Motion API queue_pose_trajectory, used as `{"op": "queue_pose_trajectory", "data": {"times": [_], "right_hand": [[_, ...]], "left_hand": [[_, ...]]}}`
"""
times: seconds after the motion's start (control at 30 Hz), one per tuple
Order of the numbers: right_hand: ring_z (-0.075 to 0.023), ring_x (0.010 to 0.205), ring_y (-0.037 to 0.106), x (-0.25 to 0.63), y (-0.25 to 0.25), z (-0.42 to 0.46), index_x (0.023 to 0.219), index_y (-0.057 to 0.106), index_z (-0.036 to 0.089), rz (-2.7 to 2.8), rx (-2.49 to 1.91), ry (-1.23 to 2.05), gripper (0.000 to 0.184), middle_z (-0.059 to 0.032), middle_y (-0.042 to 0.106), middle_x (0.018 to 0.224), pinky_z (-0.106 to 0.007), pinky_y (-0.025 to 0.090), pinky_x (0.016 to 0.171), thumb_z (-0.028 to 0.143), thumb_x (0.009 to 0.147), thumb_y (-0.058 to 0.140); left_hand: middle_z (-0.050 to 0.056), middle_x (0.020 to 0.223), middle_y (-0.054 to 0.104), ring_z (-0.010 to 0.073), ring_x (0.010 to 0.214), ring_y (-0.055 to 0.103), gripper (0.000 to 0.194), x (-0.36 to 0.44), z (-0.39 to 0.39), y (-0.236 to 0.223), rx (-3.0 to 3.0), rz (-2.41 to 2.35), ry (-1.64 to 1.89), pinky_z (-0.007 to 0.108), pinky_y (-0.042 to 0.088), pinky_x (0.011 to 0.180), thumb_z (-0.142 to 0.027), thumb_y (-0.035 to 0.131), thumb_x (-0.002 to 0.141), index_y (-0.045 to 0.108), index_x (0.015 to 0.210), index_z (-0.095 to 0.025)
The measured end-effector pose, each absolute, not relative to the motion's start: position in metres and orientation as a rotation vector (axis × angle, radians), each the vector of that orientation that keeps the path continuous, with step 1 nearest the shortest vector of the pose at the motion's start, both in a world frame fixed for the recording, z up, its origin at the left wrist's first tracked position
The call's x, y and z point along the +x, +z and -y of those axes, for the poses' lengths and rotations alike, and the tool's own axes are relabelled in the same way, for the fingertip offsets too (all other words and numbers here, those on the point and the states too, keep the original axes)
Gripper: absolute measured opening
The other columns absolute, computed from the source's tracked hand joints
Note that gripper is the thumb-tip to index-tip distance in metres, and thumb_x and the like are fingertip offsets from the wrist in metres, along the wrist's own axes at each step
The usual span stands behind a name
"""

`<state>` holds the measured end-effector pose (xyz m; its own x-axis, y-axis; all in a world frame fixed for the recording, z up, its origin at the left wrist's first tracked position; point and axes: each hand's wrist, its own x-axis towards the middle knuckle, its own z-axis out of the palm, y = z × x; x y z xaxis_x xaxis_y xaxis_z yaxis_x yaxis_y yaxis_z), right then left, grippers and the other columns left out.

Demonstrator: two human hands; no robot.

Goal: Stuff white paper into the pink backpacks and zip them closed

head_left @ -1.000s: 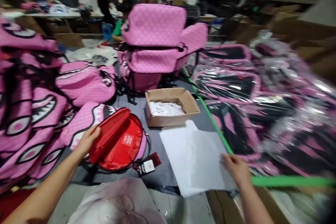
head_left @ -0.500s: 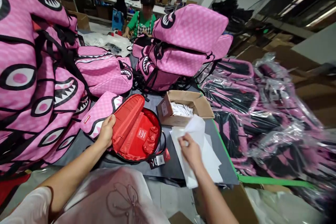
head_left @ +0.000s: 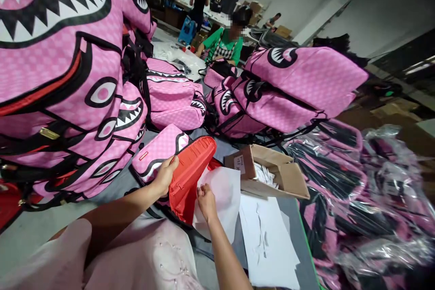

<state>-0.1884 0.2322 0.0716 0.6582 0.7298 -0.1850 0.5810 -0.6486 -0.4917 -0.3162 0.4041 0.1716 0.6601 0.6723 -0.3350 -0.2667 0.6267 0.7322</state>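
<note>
A pink checked backpack [head_left: 161, 152] with a shark-mouth print lies unzipped before me, its red lining [head_left: 190, 174] showing. My left hand [head_left: 165, 174] grips the edge of its raised front flap. In my right hand [head_left: 206, 199] is a thin white sheet of paper [head_left: 224, 195], pinched near its left side and held over the bag's opening. The sheet covers much of the bag's inside. To the right of it lies a stack of white paper sheets [head_left: 268, 240] on the grey tabletop.
A cardboard box [head_left: 292, 176] with small white slips stands behind the paper stack. Pink backpacks [head_left: 102, 95] pile up on the left, and more [head_left: 288, 95] at the back. Plastic-wrapped backpacks [head_left: 333, 176] lie at the right. A person in green [head_left: 220, 45] sits across the table.
My right hand has carried a sheet from the stack leftwards to the open backpack. My left hand still holds the flap. The view has swung left and tilted.
</note>
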Motion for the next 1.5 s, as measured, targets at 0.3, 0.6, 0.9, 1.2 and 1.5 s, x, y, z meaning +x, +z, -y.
{"op": "queue_pose_trajectory", "data": {"times": [0.3,0.6,0.9,1.2,1.5], "right_hand": [[-0.0310,0.137,0.045,-0.172,0.050,-0.230,0.144,0.043,0.012,0.483,-2.046,0.565,0.066,-0.0200,0.048,0.147,-0.053,0.039,0.112,0.056,0.096,0.031],[-0.0388,0.148,0.021,-0.145,0.013,-0.212,0.152,0.031,0.003,1.320,-2.786,0.320,0.074,-0.0245,0.023,0.158,-0.058,0.022,0.119,0.039,0.091,0.050],[-0.0383,0.149,0.017,-0.140,0.014,-0.223,0.149,0.033,-0.004,1.502,-2.797,0.430,0.078,-0.0259,0.020,0.158,-0.053,0.015,0.123,0.034,0.085,0.057],[-0.0372,0.149,0.017,-0.143,0.024,-0.225,0.152,0.034,0.004,1.871,-2.640,0.561,0.082,-0.0243,0.025,0.159,-0.054,0.014,0.122,0.058,0.092,0.049],[-0.0388,0.147,0.024,-0.134,0.026,-0.254,0.153,0.033,0.010,1.852,-2.679,0.552,0.072,-0.0215,0.033,0.157,-0.056,0.012,0.121,0.048,0.093,0.047]], "left_hand": [[0.011,0.120,0.071,0.0325,0.128,0.055,0.049,-0.315,-0.416,0.166,0.713,-0.691,0.553,0.044,0.041,0.111,-0.057,0.079,0.068,0.072,0.097,-0.019],[0.012,0.117,0.071,0.0338,0.124,0.058,0.056,-0.321,-0.421,0.167,0.702,-0.789,0.540,0.046,0.049,0.105,-0.057,0.083,0.063,0.069,0.099,-0.017],[0.011,0.113,0.073,0.0346,0.120,0.061,0.059,-0.316,-0.418,0.170,0.774,-0.818,0.521,0.046,0.052,0.102,-0.059,0.080,0.066,0.070,0.104,-0.016],[0.008,0.107,0.073,0.0287,0.112,0.065,0.048,-0.313,-0.419,0.178,0.850,-0.814,0.513,0.041,0.052,0.100,-0.056,0.072,0.077,0.067,0.104,-0.016],[0.005,0.098,0.072,0.0254,0.098,0.068,0.040,-0.312,-0.420,0.181,0.904,-0.812,0.497,0.039,0.055,0.091,-0.056,0.069,0.078,0.065,0.095,-0.019]]}}
